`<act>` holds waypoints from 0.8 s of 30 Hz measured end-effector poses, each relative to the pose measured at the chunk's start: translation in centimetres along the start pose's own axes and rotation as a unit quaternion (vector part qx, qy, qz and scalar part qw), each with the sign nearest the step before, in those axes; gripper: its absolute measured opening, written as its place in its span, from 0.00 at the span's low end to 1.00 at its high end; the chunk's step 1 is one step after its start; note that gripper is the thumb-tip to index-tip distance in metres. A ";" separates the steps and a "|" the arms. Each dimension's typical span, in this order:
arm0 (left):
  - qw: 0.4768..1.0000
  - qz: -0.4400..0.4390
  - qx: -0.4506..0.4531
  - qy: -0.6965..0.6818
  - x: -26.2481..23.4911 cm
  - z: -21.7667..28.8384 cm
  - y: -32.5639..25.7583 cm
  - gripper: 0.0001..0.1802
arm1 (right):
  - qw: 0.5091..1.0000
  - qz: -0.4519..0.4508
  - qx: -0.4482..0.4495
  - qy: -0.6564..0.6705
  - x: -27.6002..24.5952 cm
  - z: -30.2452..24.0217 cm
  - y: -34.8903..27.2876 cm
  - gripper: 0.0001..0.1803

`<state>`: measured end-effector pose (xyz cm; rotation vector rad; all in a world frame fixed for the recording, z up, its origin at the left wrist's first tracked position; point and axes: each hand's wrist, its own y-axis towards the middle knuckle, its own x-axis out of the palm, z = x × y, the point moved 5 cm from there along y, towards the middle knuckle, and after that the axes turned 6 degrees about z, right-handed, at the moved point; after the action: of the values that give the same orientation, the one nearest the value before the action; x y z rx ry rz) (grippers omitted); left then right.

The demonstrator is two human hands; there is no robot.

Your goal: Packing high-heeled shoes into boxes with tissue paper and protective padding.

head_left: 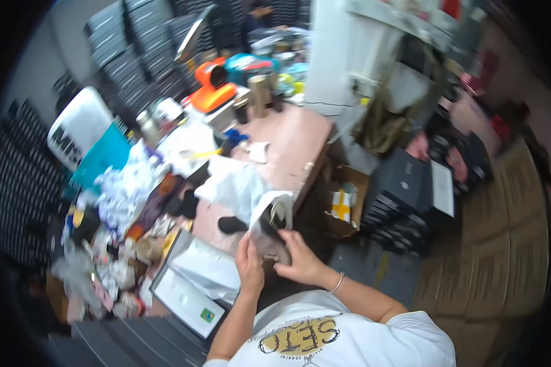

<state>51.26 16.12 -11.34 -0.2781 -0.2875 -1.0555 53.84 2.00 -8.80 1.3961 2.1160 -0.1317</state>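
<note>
In front of my chest, both hands hold a dark shoe (266, 226) with a pale sole, partly covered by white wrapping paper (283, 199). My left hand (249, 264) is closed on its left side, where the paper lies against the fingers. From the right, my right hand (301, 262) grips the shoe near its lower end. Just beyond, a dark rounded piece (231, 225) lies on the table beside a white sheet (236, 186); its kind is unclear. Left of my left forearm is an open shoebox (193, 284) with white paper inside.
The pinkish table (294, 137) carries an orange tape dispenser (214, 88), several bottles and a heap of crumpled white paper (125, 189). Right of it, a cardboard box (349, 211) stands on the floor near dark shoeboxes (398, 183). Large cartons (477, 263) line the right side.
</note>
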 end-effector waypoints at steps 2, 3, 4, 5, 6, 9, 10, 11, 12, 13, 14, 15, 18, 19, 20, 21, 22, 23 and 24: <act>0.985 0.002 0.115 0.128 0.8 1.7 2.2 0.15 | 0.985 -0.066 0.084 0.138 0.5 2.5 3.3 0.34; 0.972 0.035 0.159 0.172 -0.1 1.5 3.7 0.15 | 0.942 -0.127 0.184 0.250 1.3 3.8 4.5 0.30; 0.981 0.096 0.128 0.112 -0.8 1.8 4.6 0.14 | 0.856 -0.171 0.274 0.404 1.9 4.4 5.4 0.26; 0.982 0.151 0.105 0.049 -1.5 2.3 5.6 0.13 | 0.770 -0.160 0.342 0.514 1.8 4.4 5.6 0.25; 0.970 0.185 0.131 0.088 -2.3 3.5 6.2 0.12 | 0.742 -0.189 0.340 0.545 1.5 4.5 6.2 0.25; 0.921 0.249 0.191 0.230 -3.7 6.7 6.7 0.09 | 0.594 -0.287 0.386 0.645 0.7 5.1 7.8 0.22; 0.902 0.245 0.204 0.291 -3.5 7.6 6.7 0.08 | 0.558 -0.314 0.399 0.656 0.6 5.8 8.0 0.21; 0.878 0.241 0.212 0.354 -3.5 8.2 6.3 0.07 | 0.545 -0.339 0.394 0.658 0.9 6.1 8.3 0.22; 0.885 0.255 0.203 0.332 -3.6 8.0 5.9 0.06 | 0.511 -0.358 0.414 0.663 1.2 6.3 8.3 0.23; 0.885 0.262 0.195 0.331 -3.7 7.8 5.8 0.07 | 0.482 -0.372 0.426 0.669 1.5 6.3 8.7 0.23; 0.886 0.266 0.186 0.331 -3.8 7.5 5.6 0.08 | 0.469 -0.373 0.446 0.665 1.8 6.3 8.7 0.24; 0.888 0.268 0.178 0.330 -4.0 7.2 5.3 0.08 | 0.456 -0.372 0.465 0.662 2.2 6.2 8.4 0.24; 0.893 0.269 0.160 0.325 -5.0 6.0 5.5 0.08 | 0.451 -0.373 0.479 0.654 2.6 6.1 8.3 0.22; 0.897 0.265 0.156 0.318 -5.0 5.7 5.5 0.08 | 0.453 -0.374 0.478 0.653 2.7 6.0 8.2 0.21; 0.895 0.261 0.159 0.325 -4.8 5.7 5.4 0.08 | 0.451 -0.366 0.479 0.659 2.7 5.9 8.2 0.21; 0.893 0.257 0.161 0.331 -4.5 5.9 5.1 0.07 | 0.450 -0.366 0.477 0.660 2.5 5.8 8.0 0.21; 0.891 0.253 0.167 0.339 -4.3 6.3 4.9 0.07 | 0.451 -0.367 0.472 0.663 2.6 5.7 8.0 0.20; 0.870 0.246 0.205 0.375 -3.8 6.9 4.4 0.06 | 0.450 -0.369 0.467 0.666 2.6 5.5 7.9 0.20; 0.846 0.240 0.243 0.409 -3.1 7.4 3.6 0.06 | 0.469 -0.361 0.472 0.654 2.6 5.1 7.8 0.20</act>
<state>52.29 22.94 -5.89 0.5458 0.2889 -0.4951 62.02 5.60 -12.50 0.7810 4.3745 -0.9708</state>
